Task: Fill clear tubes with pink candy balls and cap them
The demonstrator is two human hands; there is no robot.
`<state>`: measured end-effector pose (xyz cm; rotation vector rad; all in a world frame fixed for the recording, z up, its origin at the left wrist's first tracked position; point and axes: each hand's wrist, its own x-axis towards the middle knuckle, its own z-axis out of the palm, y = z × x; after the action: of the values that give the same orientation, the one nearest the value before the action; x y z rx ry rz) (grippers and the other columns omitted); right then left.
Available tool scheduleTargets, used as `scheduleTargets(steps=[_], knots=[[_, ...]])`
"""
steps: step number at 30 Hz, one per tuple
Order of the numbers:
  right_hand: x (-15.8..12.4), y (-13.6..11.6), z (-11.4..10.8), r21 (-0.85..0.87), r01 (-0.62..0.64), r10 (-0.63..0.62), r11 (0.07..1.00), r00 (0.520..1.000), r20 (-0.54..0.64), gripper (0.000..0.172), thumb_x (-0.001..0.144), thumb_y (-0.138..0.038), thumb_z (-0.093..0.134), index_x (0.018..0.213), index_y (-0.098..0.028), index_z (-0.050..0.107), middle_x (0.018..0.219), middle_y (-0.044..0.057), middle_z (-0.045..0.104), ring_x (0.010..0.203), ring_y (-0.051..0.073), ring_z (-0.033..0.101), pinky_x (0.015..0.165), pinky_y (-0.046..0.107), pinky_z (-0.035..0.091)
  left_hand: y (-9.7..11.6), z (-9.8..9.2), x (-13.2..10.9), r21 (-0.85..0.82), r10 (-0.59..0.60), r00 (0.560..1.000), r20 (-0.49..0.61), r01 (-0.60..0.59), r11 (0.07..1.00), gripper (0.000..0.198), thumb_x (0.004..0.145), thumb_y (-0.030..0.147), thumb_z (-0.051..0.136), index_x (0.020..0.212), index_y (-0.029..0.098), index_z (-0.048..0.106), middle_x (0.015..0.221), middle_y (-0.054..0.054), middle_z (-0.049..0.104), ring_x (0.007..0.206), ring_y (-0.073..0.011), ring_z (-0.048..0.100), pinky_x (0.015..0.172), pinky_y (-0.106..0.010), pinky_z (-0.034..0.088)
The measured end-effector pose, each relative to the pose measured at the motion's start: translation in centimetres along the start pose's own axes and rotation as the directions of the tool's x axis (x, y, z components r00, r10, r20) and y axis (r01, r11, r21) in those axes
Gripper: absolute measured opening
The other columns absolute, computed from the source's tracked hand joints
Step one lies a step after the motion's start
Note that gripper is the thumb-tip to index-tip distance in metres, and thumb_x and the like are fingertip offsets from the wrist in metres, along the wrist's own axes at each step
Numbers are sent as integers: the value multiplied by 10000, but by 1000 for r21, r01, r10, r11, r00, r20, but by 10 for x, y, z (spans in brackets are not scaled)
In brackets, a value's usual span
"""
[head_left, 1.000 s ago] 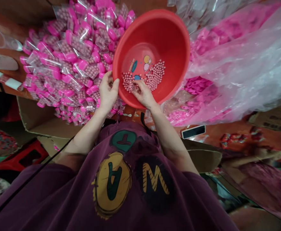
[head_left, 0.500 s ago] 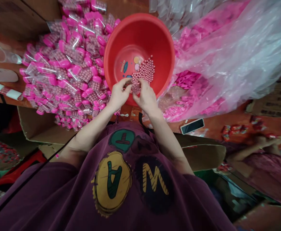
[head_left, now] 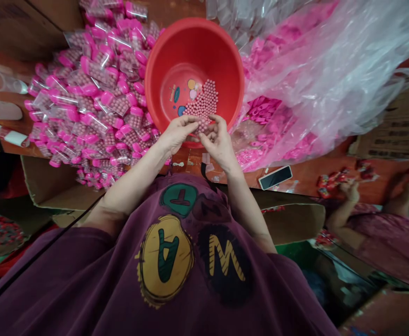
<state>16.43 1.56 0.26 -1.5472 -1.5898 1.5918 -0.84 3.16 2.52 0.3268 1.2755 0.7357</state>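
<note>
Can read "A" point(head_left: 168, 254) and "W" point(head_left: 225, 256) on purple cloth shirt point(head_left: 120, 280), lower centre; cannot read print point(head_left: 172, 93) inside round red plastic basin point(head_left: 197, 42), upper centre.

On desk point(head_left: 304, 176): basin point(head_left: 227, 70) centre | beads point(head_left: 207, 99) on basin floor, toward near side | left hand point(head_left: 179, 132), right hand point(head_left: 220, 139) at near rim, beside beads | jar heap point(head_left: 99, 93) left of basin | plastic bag point(head_left: 333, 88) right | phone point(head_left: 275, 178) before bag, by desk edge | carton point(head_left: 59, 186) below edge, left
</note>
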Motion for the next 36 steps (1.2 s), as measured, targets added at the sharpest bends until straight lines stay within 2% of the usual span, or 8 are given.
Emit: scheduleTargets(steps=[6,11,15,20,24,27,32,36], knots=[[4,-1,-18,152,-12,-4,988,994,106,536,893,-720,702,1207,-315,547,1002,12,673,870,194,665,817,417,645,12,-7,-7,63,-40,995,91,35,997,117,934,88,680,1019,147,734,971,-56,773,781,-126,714,685,-252,624],[9,-8,-22,285,-98,47,954,982,183,576,783,-763,801,997,-300,534,916,-3,643,794,169,610,706,356,592,11,-16,-11,73,-44,995,92,38,997,154,906,58,688,1021,136,755,972,-63,774,766,-128,718,708,-283,638],[12,-3,-18,308,-120,89,944,990,114,567,837,-802,723,1032,-313,514,857,-24,599,660,147,557,590,331,527,6,-25,-13,71,-15,998,63,10,997,169,910,80,695,1047,154,763,951,-56,774,794,-133,728,729,-284,650],[16,10,-10,211,-87,93,974,995,-22,740,844,-867,655,1335,-332,515,1146,34,684,700,140,592,634,354,574,3,-25,-16,20,-12,1000,27,11,1000,279,870,-15,616,1069,145,728,986,-46,762,819,-120,722,704,-256,644],[7,6,-7,137,-56,62,989,997,-44,691,865,-852,642,1269,-292,628,1142,40,722,738,151,594,775,416,630,-5,-11,-14,-10,-21,1000,17,21,1000,330,831,-72,588,1063,139,692,1004,-36,750,856,-105,727,738,-231,634],[-9,8,-8,135,-69,83,988,992,-97,609,884,-812,655,1198,-290,663,1056,31,732,740,157,612,778,406,641,-15,2,-11,17,-22,999,36,22,1000,309,828,-53,620,1059,139,689,1051,-49,759,905,-116,734,798,-250,634],[-50,59,-34,66,-104,120,992,941,-318,590,957,-702,588,1395,-310,534,1092,41,684,772,169,650,729,384,629,-31,5,-9,111,23,999,-30,-20,994,300,865,15,591,1104,161,699,1081,-71,769,884,-142,744,837,-314,651],[-76,118,-69,-136,-352,250,926,842,-479,542,978,-471,483,1421,-164,536,969,53,663,799,212,647,828,477,627,-33,-11,-8,230,114,987,-112,-85,969,216,896,91,587,1045,198,701,981,-53,770,754,-117,716,702,-255,624]])
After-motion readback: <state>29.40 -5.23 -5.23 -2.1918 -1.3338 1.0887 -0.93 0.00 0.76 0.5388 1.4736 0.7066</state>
